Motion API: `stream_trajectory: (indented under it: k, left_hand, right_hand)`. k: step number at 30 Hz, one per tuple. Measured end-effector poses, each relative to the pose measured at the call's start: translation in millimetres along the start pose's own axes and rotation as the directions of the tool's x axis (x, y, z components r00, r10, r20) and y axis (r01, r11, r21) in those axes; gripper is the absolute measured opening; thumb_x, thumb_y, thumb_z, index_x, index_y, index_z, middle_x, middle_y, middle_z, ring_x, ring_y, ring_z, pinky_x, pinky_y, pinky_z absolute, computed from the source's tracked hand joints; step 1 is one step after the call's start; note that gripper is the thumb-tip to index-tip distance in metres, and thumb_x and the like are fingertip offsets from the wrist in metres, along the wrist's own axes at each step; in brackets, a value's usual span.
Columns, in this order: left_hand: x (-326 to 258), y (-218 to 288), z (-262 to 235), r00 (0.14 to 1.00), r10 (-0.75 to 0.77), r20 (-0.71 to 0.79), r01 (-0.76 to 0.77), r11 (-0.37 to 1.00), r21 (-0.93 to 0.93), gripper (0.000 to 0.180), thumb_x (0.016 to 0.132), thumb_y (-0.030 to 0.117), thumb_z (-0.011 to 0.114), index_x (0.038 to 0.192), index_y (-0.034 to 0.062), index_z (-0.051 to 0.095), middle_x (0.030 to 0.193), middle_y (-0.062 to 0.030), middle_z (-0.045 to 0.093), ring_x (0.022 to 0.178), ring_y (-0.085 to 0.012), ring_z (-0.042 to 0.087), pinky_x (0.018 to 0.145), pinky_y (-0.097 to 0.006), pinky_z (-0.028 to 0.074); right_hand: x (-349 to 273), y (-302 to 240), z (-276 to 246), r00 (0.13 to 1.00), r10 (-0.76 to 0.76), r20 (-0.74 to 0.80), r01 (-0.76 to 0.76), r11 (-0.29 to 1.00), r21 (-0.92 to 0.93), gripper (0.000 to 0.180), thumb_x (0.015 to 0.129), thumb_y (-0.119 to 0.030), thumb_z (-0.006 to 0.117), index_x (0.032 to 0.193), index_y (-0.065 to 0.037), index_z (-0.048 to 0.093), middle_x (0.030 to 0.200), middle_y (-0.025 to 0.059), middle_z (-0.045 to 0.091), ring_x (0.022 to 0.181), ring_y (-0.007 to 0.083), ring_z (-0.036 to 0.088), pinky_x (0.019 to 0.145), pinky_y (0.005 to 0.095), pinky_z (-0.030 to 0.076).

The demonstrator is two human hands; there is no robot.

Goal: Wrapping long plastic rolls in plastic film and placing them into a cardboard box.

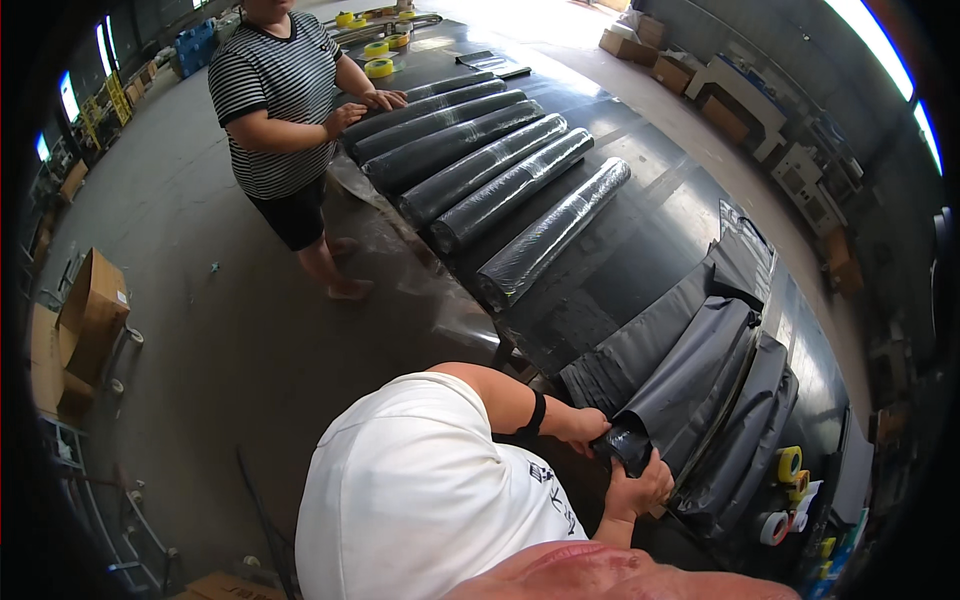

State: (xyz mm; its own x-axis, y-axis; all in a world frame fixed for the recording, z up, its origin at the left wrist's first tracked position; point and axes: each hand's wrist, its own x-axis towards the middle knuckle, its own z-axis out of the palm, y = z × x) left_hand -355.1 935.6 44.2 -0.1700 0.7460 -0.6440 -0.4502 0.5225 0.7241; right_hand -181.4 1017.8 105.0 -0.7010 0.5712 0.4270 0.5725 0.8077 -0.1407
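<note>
Left hand and right hand clasp the black bundle at its seven-o'clock end, apparently heavy, slick, best supported underneath.

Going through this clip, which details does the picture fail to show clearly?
All in the head view:
- Left hand: some fingertips, hidden at the shiny black end it touches.
- Right forearm: its lower part, blocked by the wearer's own head.
- The rest of that black piece: covered by a dark sheet.
- Co-worker in stripes: upper head, cut off by the top edge.
- Cardboard box: cut off by the lower edge.
</note>
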Motion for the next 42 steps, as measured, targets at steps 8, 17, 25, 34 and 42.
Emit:
stream_trajectory:
  k: [8,17,25,34,42]
  left_hand:
    - [23,-5,0,0.999,-0.049,-0.019,0.053,0.958,0.283,0.029,0.091,0.003,0.044,0.117,0.0047,0.057,0.08,-0.0152,0.069,0.066,-0.0285,0.071,0.059,-0.037,0.059]
    - [1,7,-10,0.996,-0.029,0.08,-0.009,0.903,0.43,0.02,0.098,0.013,0.043,0.111,0.0032,0.054,0.09,-0.0139,0.071,0.072,-0.0237,0.072,0.061,-0.033,0.058]
    - [-59,23,-2,0.975,0.054,0.216,-0.137,0.909,0.394,0.019,0.1,0.014,0.044,0.109,0.0014,0.056,0.093,-0.0098,0.069,0.08,-0.0194,0.072,0.068,-0.03,0.058]
    - [-62,-16,-45,0.985,-0.075,0.157,-0.035,0.798,0.601,0.042,0.098,0.023,0.051,0.132,-0.0011,0.047,0.097,-0.0113,0.072,0.085,-0.0182,0.071,0.075,-0.03,0.055]
    - [-209,93,-212,-0.271,0.817,-0.509,-0.394,0.388,0.833,0.097,0.092,0.023,0.066,0.147,-0.008,-0.007,0.093,-0.0112,0.071,0.08,-0.0213,0.07,0.077,-0.03,0.053]
  right_hand:
    - [12,9,-3,0.976,-0.096,-0.195,0.095,0.995,-0.014,0.126,0.057,-0.056,0.085,0.154,-0.012,0.019,0.154,0.0173,0.026,0.141,0.0384,0.029,0.111,0.0547,0.027]
    - [43,42,34,0.998,0.061,0.014,-0.062,0.997,0.055,0.108,0.062,-0.038,0.086,0.149,-0.012,0.029,0.151,0.0172,0.034,0.129,0.0398,0.043,0.104,0.0465,0.039]
    - [32,56,48,0.993,0.075,-0.096,-0.063,0.991,0.121,0.071,0.076,-0.009,0.068,0.142,-0.014,0.044,0.127,0.0098,0.057,0.112,0.0345,0.057,0.094,0.0419,0.047]
    - [55,15,50,0.944,0.131,0.302,-0.178,0.975,0.136,0.093,0.073,0.003,0.061,0.153,-0.024,0.021,0.155,0.0125,0.026,0.122,0.0393,0.05,0.094,0.0441,0.048]
    - [18,76,76,0.973,0.126,0.192,-0.165,0.964,0.206,0.098,0.077,0.002,0.065,0.155,-0.017,0.009,0.141,0.0225,0.044,0.123,0.0407,0.051,0.103,0.0436,0.043]
